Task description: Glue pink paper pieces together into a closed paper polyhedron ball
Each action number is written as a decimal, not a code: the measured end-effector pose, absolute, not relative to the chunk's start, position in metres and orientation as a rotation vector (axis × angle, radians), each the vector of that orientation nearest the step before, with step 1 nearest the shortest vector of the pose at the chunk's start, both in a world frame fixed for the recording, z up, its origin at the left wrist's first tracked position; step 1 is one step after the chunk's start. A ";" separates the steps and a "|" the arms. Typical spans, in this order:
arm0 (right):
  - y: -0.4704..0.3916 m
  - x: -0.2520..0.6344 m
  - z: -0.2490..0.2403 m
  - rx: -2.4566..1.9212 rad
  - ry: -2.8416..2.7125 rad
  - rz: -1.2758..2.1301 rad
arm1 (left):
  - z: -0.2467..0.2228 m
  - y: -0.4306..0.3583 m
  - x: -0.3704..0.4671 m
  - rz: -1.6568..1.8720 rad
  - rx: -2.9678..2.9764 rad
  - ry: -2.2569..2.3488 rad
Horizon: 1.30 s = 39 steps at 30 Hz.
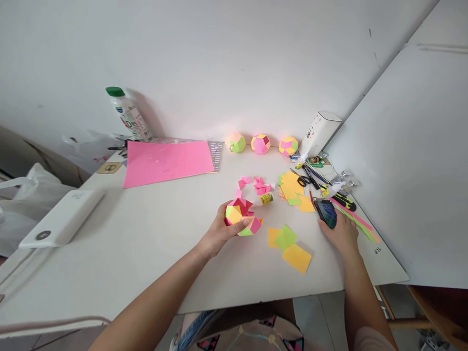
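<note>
My left hand (221,231) is closed round a partly open paper ball (234,214) of pink, yellow and green facets, its thumb on the near flap. At the right, my right hand (341,231) has its fingers round the edges of a dark phone (326,213) at table level. Small folded pink pieces (260,186) and a glue bottle with a yellow label (266,198) lie just beyond the ball. Between my hands are loose orange sheets (297,258) and a green sheet (285,237).
Finished paper balls (260,144) stand along the wall. A stack of yellow sheets (292,185), scissors (303,181) and pens crowd the right side. Farther left are a pink sheet (168,161), a green-capped bottle (129,114) and a white device (64,218).
</note>
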State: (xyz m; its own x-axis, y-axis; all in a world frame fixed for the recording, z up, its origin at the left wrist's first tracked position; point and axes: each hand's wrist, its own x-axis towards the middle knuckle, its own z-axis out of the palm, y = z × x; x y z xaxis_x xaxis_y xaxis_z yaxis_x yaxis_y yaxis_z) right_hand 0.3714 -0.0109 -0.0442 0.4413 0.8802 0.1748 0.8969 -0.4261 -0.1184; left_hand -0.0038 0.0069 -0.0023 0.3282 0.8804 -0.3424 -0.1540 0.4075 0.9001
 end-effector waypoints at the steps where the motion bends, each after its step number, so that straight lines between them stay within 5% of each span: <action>1: -0.011 0.372 -0.044 -2.499 -1.551 -0.115 | -0.002 0.007 -0.004 0.812 0.900 0.998; 8: -0.013 0.341 -0.039 -1.898 -1.614 -0.515 | -0.002 0.007 -0.004 0.814 0.911 0.983; 15: 0.001 0.267 -0.038 -1.174 -2.110 0.022 | 0.000 0.005 -0.004 0.810 0.925 0.984; 28: 0.035 0.217 -0.048 -1.069 -1.947 0.332 | 0.004 0.003 -0.004 0.828 0.924 0.978; 39: 0.036 0.232 -0.054 -1.033 -1.941 0.244 | -0.002 0.001 -0.003 0.802 0.933 1.000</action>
State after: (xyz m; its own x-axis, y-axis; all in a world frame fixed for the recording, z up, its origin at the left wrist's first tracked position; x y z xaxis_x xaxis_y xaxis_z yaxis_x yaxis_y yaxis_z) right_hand 0.2316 0.0359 -0.0538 -0.2499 0.7433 0.6205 0.5665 0.6319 -0.5289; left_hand -0.0028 0.0007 -0.0016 0.3363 0.8826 -0.3285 -0.1293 0.3888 0.9122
